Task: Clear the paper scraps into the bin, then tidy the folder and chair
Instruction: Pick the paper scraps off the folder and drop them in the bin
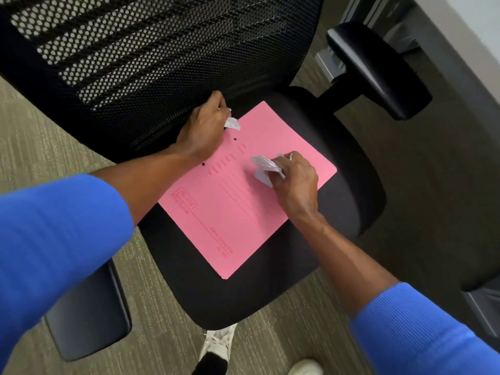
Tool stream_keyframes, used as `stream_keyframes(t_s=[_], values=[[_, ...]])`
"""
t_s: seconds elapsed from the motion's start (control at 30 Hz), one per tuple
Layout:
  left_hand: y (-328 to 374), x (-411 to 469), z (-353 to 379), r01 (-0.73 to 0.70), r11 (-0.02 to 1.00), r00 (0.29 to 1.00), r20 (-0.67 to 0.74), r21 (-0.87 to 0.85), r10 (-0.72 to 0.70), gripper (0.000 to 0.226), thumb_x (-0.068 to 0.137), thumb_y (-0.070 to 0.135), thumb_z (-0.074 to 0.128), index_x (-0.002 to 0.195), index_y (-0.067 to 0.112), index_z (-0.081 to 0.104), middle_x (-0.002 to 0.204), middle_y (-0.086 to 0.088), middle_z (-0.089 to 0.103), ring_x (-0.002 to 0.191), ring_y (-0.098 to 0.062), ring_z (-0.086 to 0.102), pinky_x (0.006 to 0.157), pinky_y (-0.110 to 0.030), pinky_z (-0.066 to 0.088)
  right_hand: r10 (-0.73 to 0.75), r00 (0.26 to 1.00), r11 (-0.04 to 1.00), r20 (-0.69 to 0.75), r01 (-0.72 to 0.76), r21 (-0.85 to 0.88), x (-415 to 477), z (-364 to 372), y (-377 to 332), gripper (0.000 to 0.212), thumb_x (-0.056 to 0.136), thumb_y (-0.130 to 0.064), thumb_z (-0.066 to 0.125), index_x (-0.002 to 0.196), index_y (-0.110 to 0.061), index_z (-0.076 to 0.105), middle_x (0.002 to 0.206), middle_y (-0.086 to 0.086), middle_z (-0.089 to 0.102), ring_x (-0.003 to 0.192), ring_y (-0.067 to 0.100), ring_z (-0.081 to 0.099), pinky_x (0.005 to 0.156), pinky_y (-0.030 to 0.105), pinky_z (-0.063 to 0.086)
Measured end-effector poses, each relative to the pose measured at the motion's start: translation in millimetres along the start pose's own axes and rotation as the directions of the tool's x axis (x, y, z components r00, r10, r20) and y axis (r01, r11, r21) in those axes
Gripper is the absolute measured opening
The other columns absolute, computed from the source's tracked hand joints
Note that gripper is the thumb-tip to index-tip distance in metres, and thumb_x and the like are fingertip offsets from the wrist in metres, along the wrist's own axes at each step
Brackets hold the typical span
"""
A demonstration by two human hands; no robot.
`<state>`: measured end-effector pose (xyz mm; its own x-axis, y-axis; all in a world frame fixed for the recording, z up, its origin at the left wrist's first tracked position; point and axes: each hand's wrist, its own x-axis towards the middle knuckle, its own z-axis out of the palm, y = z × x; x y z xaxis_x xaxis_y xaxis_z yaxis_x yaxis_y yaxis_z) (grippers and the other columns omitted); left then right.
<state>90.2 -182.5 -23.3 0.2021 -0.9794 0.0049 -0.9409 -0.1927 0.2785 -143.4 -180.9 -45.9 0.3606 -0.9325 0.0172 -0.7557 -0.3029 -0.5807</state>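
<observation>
A pink folder point(232, 207) lies flat on the black seat of an office chair point(349, 201). My left hand point(203, 128) rests at the folder's far corner, by the mesh backrest, with its fingers closed around a small white paper scrap point(232, 123). Over the middle of the folder, my right hand point(295, 180) grips a crumpled bunch of white scraps point(263, 167). No bin is in view.
The chair's mesh backrest point(151, 50) rises at the far side, with an armrest point(378, 69) at the right and another point(86, 309) at the lower left. A desk edge point(460, 50) runs along the right. My shoe point(219, 345) stands on the carpet below the seat.
</observation>
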Motion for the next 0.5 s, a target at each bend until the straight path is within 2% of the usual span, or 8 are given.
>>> stream_keyframes(t_s=[0.13,0.2,0.33,0.43,0.5], values=[[37,-5,-10,-0.113,0.993,0.990,-0.085,0.011,0.114,0.029,0.096,-0.009,0.053,0.120,-0.002,0.068,0.131,-0.016,0.056,0.097,-0.044,0.065,0.079,-0.056,0.058,0.112,0.991,0.990,-0.074,-0.105,0.093,-21,-19,18,0.013,0.092,-0.014,0.073,0.101,-0.016,0.082,0.092,0.000,0.063,0.085,0.024,0.061,0.069,0.034,0.044],[66,-12,-8,-0.116,0.992,0.991,-0.080,-0.053,0.111,0.030,0.095,-0.009,0.051,0.119,0.000,0.068,0.130,-0.013,0.056,0.098,-0.042,0.065,0.079,-0.055,0.058,0.182,0.974,0.973,-0.133,-0.158,0.167,-34,-30,31,0.012,0.090,-0.014,0.074,0.096,-0.018,0.083,0.089,-0.002,0.064,0.081,0.021,0.061,0.069,0.034,0.049],[131,-42,17,-0.191,0.968,0.981,-0.019,-0.163,0.191,0.031,0.099,-0.006,0.056,0.124,0.004,0.069,0.129,-0.006,0.057,0.095,-0.033,0.065,0.079,-0.053,0.060,0.355,0.908,0.907,-0.221,-0.278,0.315,-70,-53,63,0.005,0.088,-0.020,0.080,0.084,-0.024,0.081,0.086,-0.009,0.063,0.075,0.013,0.062,0.065,0.033,0.050],[180,-70,43,-0.219,0.945,0.971,0.045,-0.242,0.237,0.035,0.095,-0.007,0.058,0.123,0.007,0.072,0.134,-0.012,0.059,0.102,-0.038,0.068,0.085,-0.049,0.060,0.444,0.853,0.870,-0.274,-0.338,0.359,-108,-74,92,0.017,0.086,-0.024,0.082,0.095,-0.030,0.069,0.082,-0.003,0.066,0.073,0.015,0.064,0.064,0.035,0.052],[210,-90,62,-0.209,0.937,0.962,0.113,-0.281,0.249,0.038,0.093,-0.006,0.055,0.124,0.010,0.072,0.135,-0.012,0.059,0.107,-0.041,0.067,0.088,-0.049,0.057,0.523,0.798,0.833,-0.299,-0.403,0.379,-138,-86,116,0.015,0.084,-0.022,0.082,0.094,-0.027,0.072,0.081,-0.001,0.069,0.074,0.016,0.064,0.068,0.039,0.055]])
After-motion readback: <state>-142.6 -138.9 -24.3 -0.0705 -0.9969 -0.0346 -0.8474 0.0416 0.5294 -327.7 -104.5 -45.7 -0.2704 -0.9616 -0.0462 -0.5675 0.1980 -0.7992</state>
